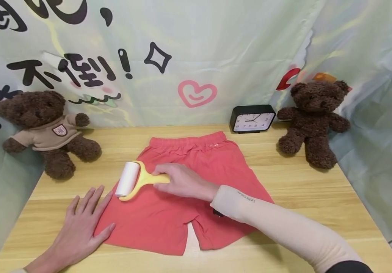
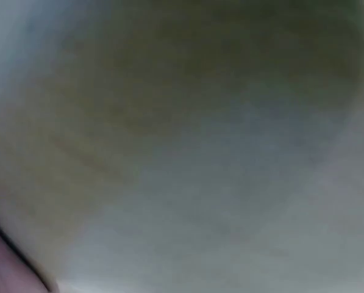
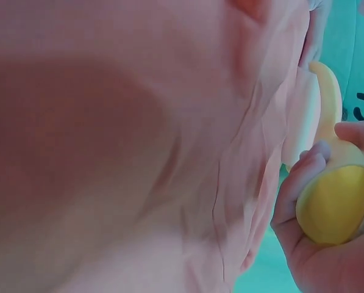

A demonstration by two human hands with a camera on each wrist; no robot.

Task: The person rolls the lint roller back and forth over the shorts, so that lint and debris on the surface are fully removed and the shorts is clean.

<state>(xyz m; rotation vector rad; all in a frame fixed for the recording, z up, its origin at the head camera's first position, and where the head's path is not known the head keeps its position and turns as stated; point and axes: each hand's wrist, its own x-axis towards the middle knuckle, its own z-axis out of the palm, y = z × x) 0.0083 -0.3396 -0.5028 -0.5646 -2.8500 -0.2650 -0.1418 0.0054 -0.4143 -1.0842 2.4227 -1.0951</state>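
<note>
A pair of red shorts [image 1: 168, 212] lies spread on the wooden table, waistband toward the back wall. My right hand [image 1: 182, 181] grips the yellow handle of a lint roller [image 1: 127, 179], whose white roll lies over the left side edge of the shorts. In the right wrist view, fingers and thumb curl round the lint roller's handle [image 3: 335, 204], beside the wrinkled cloth of the shorts [image 3: 230, 146]. My left hand [image 1: 81, 223] rests flat with fingers spread, its fingertips and thumb at the left leg's edge. The left wrist view is mostly a blur.
A black-framed clock [image 1: 252, 119] stands behind the shorts at the back of the table [image 1: 319, 197]. One brown teddy bear [image 1: 319, 121] sits at the back right, another teddy bear in a beige top [image 1: 50, 131] at the back left. A printed cloth [image 1: 250, 49] hangs behind.
</note>
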